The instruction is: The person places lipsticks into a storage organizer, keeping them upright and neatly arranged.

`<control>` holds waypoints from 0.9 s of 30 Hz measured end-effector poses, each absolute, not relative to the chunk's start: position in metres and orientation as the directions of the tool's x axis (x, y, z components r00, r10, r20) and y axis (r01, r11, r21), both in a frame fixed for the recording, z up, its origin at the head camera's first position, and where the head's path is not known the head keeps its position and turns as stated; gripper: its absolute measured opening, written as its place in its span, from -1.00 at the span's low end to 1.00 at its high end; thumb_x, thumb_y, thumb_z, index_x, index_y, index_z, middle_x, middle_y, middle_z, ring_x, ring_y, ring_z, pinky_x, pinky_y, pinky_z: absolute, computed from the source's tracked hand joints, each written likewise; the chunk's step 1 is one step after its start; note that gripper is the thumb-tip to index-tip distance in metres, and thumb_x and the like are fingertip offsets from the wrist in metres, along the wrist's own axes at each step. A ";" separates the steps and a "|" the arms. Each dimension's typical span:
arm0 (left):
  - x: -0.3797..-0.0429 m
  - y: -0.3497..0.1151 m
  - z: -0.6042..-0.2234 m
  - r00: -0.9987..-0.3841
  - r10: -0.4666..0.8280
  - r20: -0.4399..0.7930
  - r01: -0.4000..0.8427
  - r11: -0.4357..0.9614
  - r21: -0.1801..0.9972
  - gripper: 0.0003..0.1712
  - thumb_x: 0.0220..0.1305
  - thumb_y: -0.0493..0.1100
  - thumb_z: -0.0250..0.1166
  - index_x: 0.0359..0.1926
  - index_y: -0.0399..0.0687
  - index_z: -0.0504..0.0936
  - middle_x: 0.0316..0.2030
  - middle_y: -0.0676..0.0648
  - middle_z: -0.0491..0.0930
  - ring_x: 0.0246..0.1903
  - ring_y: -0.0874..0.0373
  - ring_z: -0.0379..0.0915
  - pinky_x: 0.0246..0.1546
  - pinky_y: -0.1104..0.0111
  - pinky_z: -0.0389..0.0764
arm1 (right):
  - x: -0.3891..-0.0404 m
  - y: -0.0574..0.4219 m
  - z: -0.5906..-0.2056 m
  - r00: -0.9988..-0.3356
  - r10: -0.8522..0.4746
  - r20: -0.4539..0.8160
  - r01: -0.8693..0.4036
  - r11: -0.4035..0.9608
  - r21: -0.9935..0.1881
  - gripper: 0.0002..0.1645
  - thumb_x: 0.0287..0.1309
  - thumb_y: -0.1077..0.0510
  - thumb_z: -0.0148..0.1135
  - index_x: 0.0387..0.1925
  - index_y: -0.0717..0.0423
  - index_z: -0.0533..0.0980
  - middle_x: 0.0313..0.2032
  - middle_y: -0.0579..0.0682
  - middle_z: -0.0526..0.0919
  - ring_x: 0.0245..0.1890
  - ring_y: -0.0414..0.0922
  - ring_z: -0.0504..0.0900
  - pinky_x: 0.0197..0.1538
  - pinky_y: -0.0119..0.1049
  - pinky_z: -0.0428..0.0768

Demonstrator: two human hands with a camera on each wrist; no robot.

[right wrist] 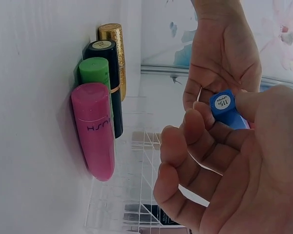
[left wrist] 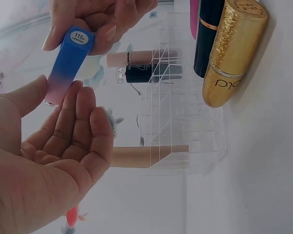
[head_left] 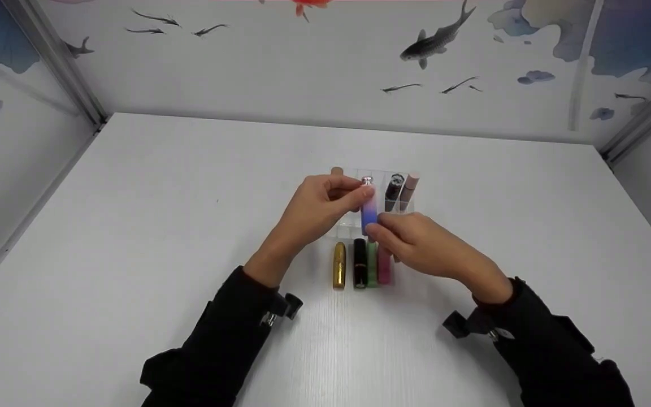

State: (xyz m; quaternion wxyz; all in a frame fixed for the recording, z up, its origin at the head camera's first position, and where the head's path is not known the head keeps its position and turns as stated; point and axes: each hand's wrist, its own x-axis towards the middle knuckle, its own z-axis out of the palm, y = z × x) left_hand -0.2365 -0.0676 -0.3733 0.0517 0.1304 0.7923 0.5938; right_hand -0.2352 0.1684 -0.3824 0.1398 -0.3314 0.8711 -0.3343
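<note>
A lipstick tube (head_left: 369, 212) fading from pink to blue is held over the clear organizer. My left hand (head_left: 322, 206) pinches its pink end, just below the silvery tip, between thumb and fingers. At the blue end, my right hand (head_left: 424, 243) grips with thumb and forefinger; its other fingers are loosely curled in the right wrist view. A round label marked 115 shows on the blue base (left wrist: 78, 38). Below the hands lie a gold tube (head_left: 339, 265), a black tube (head_left: 360, 263), a green tube (right wrist: 94, 72) and a pink tube (right wrist: 94, 129), side by side.
The clear divided organizer (head_left: 350, 232) stands behind the row of tubes. In it are a black tube (head_left: 394, 189), a pale pink tube (head_left: 409, 189) and a beige tube (left wrist: 132, 157). The white table (head_left: 161, 226) meets a fish-patterned panel (head_left: 303, 73) at the back.
</note>
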 end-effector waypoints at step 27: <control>-0.237 -0.065 -0.377 -0.950 0.300 0.081 0.167 0.274 0.947 -0.57 0.72 -0.01 0.42 0.29 -0.26 0.86 0.07 -0.23 0.93 0.04 0.01 0.84 0.23 0.23 0.78 | -0.235 0.169 -0.384 -0.701 -0.713 -0.031 -0.528 0.547 -0.650 -0.53 0.89 0.00 0.09 -0.20 0.23 0.62 -0.46 0.04 0.66 -0.44 -0.26 0.57 -0.28 -0.36 0.55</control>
